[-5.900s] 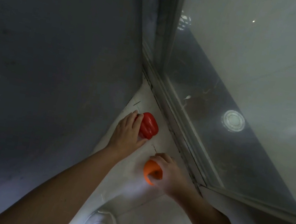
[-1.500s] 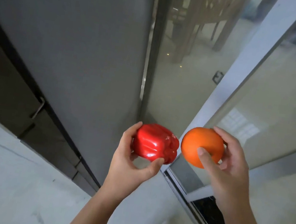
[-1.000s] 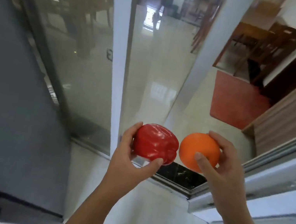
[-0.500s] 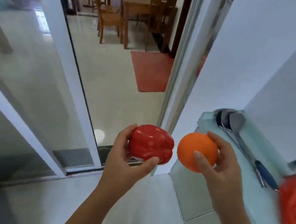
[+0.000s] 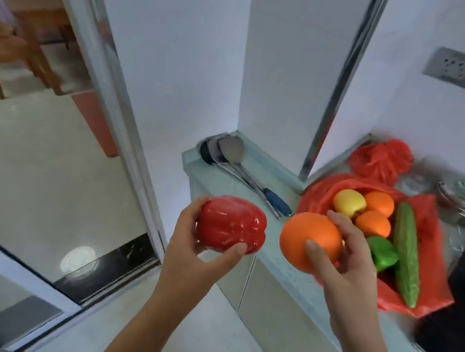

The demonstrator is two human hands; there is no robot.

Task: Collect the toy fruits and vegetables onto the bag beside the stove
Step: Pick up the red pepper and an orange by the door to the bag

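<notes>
Gripping pepper (image 5: 231, 224), orange (image 5: 302, 229), bag (image 5: 431, 219) now plainly visible

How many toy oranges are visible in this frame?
3: one orange in the right hand; two oranges on the bag. The hand may hide others.

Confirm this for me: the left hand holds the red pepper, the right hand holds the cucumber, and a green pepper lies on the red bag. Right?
Not quite. The head view shows the right hand holding an orange, not the cucumber, which lies on the red bag. The left hand does hold the red pepper, and the green pepper lies on the bag.
</notes>
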